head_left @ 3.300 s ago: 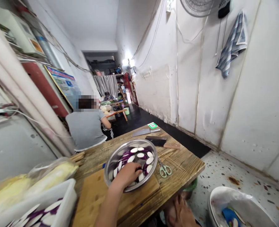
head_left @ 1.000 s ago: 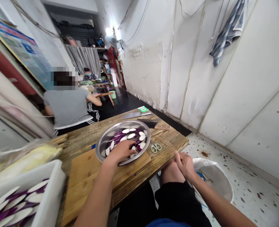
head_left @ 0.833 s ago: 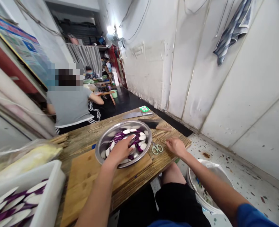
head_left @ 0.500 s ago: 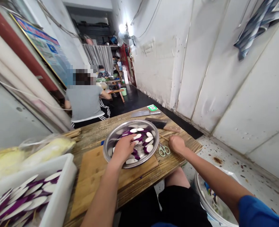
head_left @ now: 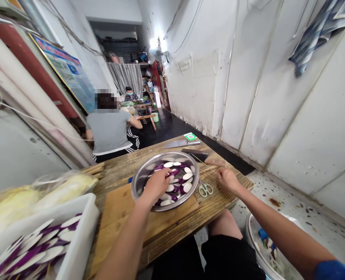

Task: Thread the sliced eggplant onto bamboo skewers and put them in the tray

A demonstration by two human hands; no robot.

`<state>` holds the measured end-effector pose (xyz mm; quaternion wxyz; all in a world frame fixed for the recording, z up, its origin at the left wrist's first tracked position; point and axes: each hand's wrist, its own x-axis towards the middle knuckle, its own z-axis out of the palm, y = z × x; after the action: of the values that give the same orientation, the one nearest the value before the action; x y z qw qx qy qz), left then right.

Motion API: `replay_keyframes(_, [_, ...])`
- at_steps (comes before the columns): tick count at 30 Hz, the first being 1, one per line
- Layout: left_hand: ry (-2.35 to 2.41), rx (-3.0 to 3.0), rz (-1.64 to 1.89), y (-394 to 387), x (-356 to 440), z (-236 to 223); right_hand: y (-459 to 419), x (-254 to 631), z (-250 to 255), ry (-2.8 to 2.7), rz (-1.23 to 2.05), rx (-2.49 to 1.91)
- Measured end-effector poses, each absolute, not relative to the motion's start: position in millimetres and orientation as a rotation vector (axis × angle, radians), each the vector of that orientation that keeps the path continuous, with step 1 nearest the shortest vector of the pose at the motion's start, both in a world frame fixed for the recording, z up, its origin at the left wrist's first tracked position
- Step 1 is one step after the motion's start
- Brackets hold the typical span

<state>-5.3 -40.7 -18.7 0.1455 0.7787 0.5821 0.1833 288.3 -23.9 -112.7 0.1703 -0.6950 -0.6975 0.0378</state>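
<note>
A steel bowl (head_left: 139, 181) holds purple-skinned eggplant slices (head_left: 187, 188) with white faces. My left hand (head_left: 155, 186) reaches into it, fingers pinched on an eggplant slice (head_left: 168, 165). To the right of the bowl, my right hand (head_left: 228, 181) is closed around thin bamboo skewers (head_left: 204, 163), which point up and left over the table. Pale green scissors (head_left: 205, 189) lie between the bowl and that hand. Under the bowl is a wooden cutting board (head_left: 117, 210).
Behind the bowl lie a knife (head_left: 178, 144) and a wooden-handled cleaver (head_left: 215, 161). At left stands a white crate (head_left: 86, 221) of eggplant slices, beside a plastic bag (head_left: 63, 186). A lined bucket (head_left: 250, 237) sits on the floor at right. A person (head_left: 111, 132) sits ahead.
My right hand has drawn back slightly to the right, and the skewers in it show more clearly. My left hand stays in the bowl, its fingers now on a slice. The view has shifted slightly.
</note>
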Motion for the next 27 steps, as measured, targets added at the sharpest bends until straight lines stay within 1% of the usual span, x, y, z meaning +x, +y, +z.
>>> replay_keyframes(3, [1.524, 2.369, 0.184, -33.6, 3.2, -21.0, -27.5, 292.5, -107.1, -1.805, 0.274, -1.875])
replay_keyframes(7, [1.290, 2.361, -0.159, -18.9, 13.3, -30.2, -37.6, 282.3, -88.0, -1.574, 0.544, -1.571])
replay_keyframes(9, [1.214, 2.350, -0.271, -8.4, 13.3, -31.5, -45.9, 271.8, -74.6, -1.548, 0.601, -1.426])
replay_keyframes(11, [1.175, 2.313, -0.276, 2.2, 8.9, -28.5, -54.8, 261.0, -62.1, -1.554, 0.668, -1.320])
replay_keyframes(14, [1.150, 2.150, -0.168, 13.0, -2.0, -18.4, -64.9, 247.9, -48.8, -1.561, 0.748, -1.222])
replay_keyframes(16, [1.125, 2.045, -0.065, 15.2, -8.1, -11.8, -67.3, 240.6, -42.0, -1.562, 0.739, -1.178])
replay_keyframes(18, [1.098, 1.983, 0.116, 15.3, -11.3, -7.6, -66.1, 231.6, -34.3, -1.567, 0.702, -1.135])
replay_keyframes(20, [1.093, 1.872, 0.398, 16.1, -12.4, -6.2, -62.9, 218.8, -24.8, -1.561, 0.742, -1.105])
replay_keyframes(24, [0.980, 1.307, 0.891, 24.5, -15.4, -5.4, -58.3, 184.3, -8.5, -1.481, 1.128, -1.083])
replay_keyframes(27, [0.822, 0.929, 1.063, 31.5, -21.0, -4.5, -59.4, 162.4, -8.7, -1.448, 1.280, -1.090])
